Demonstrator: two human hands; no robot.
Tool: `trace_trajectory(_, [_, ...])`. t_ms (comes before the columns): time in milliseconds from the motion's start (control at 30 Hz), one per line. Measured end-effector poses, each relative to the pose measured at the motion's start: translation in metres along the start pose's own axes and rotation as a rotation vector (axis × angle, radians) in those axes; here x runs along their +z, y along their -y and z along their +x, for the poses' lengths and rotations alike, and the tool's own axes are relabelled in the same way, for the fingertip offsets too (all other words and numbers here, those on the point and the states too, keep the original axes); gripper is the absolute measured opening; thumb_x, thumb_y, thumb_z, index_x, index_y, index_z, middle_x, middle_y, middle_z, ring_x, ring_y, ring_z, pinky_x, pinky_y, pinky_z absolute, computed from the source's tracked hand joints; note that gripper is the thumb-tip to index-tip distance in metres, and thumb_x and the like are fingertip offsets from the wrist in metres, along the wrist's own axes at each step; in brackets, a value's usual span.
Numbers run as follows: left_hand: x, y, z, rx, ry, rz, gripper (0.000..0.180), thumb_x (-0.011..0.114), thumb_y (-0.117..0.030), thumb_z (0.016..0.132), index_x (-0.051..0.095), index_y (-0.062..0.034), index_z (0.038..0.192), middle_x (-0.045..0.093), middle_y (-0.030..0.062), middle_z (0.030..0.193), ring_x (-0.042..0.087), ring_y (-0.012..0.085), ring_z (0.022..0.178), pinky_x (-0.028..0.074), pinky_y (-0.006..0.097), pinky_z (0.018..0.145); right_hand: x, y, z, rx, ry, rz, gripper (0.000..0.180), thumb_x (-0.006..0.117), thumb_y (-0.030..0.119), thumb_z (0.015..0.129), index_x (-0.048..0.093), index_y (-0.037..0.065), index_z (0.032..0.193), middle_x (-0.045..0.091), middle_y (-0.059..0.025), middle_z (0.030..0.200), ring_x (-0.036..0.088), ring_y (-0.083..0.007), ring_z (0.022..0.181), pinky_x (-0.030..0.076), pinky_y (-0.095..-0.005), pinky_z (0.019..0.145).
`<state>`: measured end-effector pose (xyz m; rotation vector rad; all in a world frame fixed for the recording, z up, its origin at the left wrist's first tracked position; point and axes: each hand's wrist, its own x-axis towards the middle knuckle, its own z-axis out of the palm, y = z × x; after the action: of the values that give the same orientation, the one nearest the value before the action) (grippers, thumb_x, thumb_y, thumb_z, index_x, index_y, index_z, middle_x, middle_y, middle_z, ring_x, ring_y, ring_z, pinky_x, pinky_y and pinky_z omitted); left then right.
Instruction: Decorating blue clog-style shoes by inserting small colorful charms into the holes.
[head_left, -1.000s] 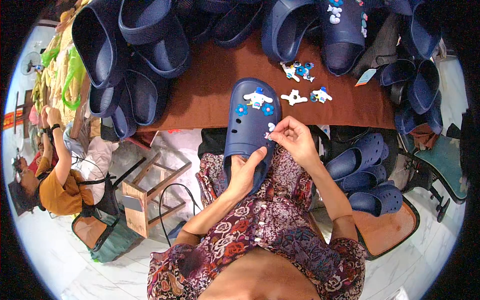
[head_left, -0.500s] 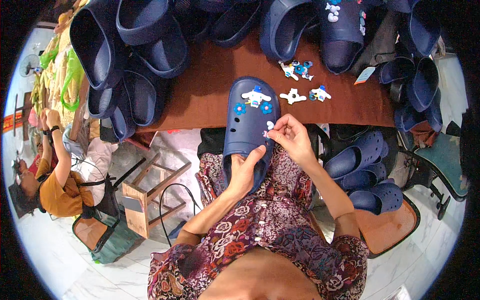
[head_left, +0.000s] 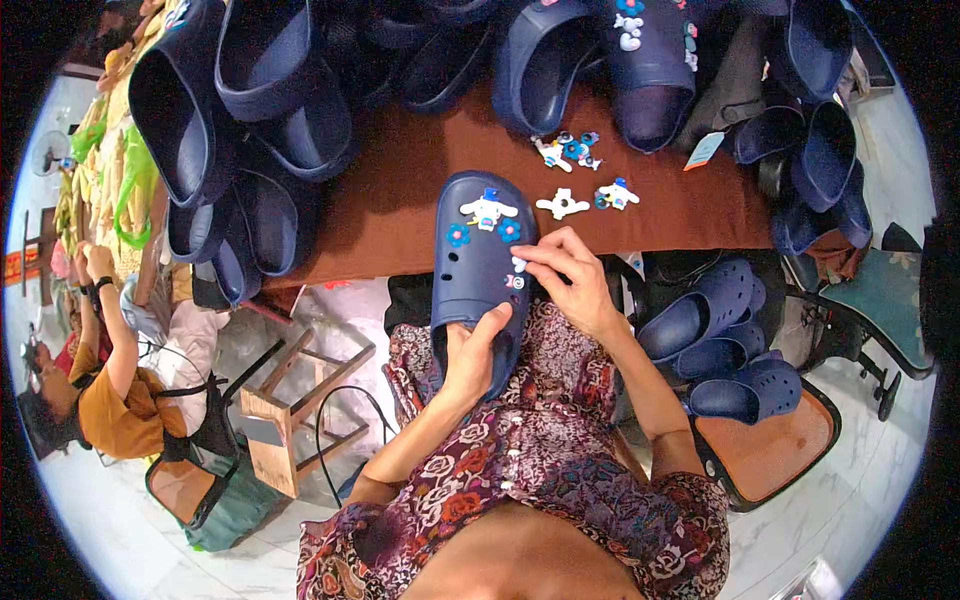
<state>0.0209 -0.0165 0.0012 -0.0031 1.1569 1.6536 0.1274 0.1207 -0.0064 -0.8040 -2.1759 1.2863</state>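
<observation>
Left hand (head_left: 472, 358) closed around a clog, fingers inside the foot opening; right hand (head_left: 582, 288), fingertips narrowed at its right edge, pinch or press not determinable. Tabletop (head_left: 390, 225), brown-covered. Navy clog (head_left: 473, 270), toe overlapping the tabletop's near edge in view. Long-eared charm (head_left: 489, 209), white, on the toe. Flower charms (head_left: 459, 235), two, blue. Small white charm (head_left: 519, 265), under the right fingertips. Handling, as judged: brace the upper from inside; press squarely, without twisting.

Right hand (head_left: 575, 285) off the small pink-and-white charm (head_left: 515, 282), now higher, at the white charm (head_left: 519, 266) just above
</observation>
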Motion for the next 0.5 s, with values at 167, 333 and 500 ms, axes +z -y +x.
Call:
trace_trajectory(167, [0.005, -0.003, -0.001, -0.001, -0.002, -0.019, 0.046, 0.060, -0.002, 0.085, 0.042, 0.0001, 0.128, 0.054, 0.0074, 0.118, 0.054, 0.0148, 0.104, 0.044, 0.030, 0.093, -0.004, -0.005, 0.002, -0.105, 0.010, -0.048, 0.024, 0.069, 0.007, 0.082, 0.070, 0.011, 0.106, 0.055, -0.0066, 0.090, 0.059, -0.0203, 0.079, 0.049, -0.0308, 0.068])
trace_trajectory(333, [0.004, -0.001, -0.001, -0.001, -0.018, -0.009, 0.045, 0.060, -0.002, 0.085, 0.043, 0.0000, 0.127, 0.054, 0.0074, 0.117, 0.055, 0.0148, 0.104, 0.045, 0.030, 0.093, -0.007, -0.010, 0.006, -0.281, 0.045, -0.175, 0.024, 0.068, 0.013, 0.081, 0.067, 0.012, 0.105, 0.056, -0.0064, 0.090, 0.061, -0.0246, 0.080, 0.051, -0.0353, 0.068])
trace_trajectory(500, [0.005, -0.001, -0.002, -0.014, -0.032, -0.029, 0.045, 0.061, -0.002, 0.085, 0.043, 0.0000, 0.127, 0.056, 0.0072, 0.116, 0.056, 0.0148, 0.102, 0.046, 0.030, 0.091, -0.004, -0.010, 0.007, -0.246, 0.047, -0.125, 0.022, 0.069, 0.009, 0.082, 0.068, 0.008, 0.104, 0.057, -0.0080, 0.088, 0.060, -0.0239, 0.076, 0.049, -0.0332, 0.067])
